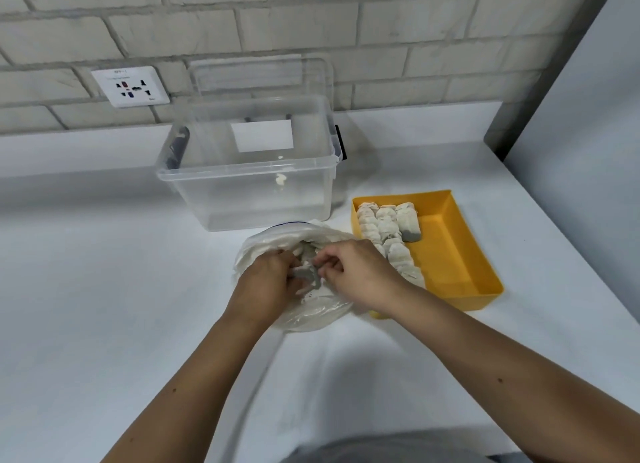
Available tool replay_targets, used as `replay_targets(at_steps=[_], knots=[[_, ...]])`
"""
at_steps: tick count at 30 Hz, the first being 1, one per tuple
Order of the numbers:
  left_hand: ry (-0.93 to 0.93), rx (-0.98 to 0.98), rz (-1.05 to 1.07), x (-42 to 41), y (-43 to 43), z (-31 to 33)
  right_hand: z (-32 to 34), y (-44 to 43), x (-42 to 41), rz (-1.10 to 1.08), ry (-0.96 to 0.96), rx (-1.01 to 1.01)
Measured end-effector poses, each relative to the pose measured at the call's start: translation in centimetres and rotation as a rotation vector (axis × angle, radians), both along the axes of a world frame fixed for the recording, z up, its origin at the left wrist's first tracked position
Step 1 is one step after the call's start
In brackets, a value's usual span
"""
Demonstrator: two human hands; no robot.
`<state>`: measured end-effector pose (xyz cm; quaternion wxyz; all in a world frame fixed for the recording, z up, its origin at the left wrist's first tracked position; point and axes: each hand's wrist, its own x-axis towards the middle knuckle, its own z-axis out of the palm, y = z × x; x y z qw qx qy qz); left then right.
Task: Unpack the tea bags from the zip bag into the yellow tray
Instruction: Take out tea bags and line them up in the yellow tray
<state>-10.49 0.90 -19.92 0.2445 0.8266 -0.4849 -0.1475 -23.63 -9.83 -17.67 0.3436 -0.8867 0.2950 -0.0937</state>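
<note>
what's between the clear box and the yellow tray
Only a bare strip of white counter separates the clear box from the yellow tray, seen in the head view.

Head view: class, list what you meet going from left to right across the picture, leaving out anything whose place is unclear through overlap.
Wall socket → left hand → right hand → yellow tray. The clear box and zip bag overlap the hands, so they are left out.

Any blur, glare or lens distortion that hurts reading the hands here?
Head view: wide-angle bending curves the brick wall; light is soft, faint arm shadows on the counter; left hand and right hand, pinching a tea bag in the zip bag, look slightly smeared.
</note>
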Motion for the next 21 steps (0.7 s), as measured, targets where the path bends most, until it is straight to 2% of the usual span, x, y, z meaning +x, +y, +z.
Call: replay_targets(at_steps=[2,6,10,14,21], knots=[[0.14,-0.084,0.059,-0.6,0.5,1.0,0.4,-0.1,-0.4,-0.038,-0.064,0.087],[0.658,-0.178,0.191,-1.5,1.6,2.5,1.1,-0.3,-1.3,-0.1,-0.245,0.392],[0.918,-0.231,0.25,-1.9,1.9,2.6,1.4,-0.1,-1.6,-0.148,-0.292,0.574],[0.985,-0.259,0.26,-2.0,1.8,2.6,2.1,0.2,-1.7,-0.152,-0.278,0.728],[0.803,-0.264,0.285,-2.3,1.5,2.8,2.3,0.1,-1.3,-0.144,-0.306,0.781]])
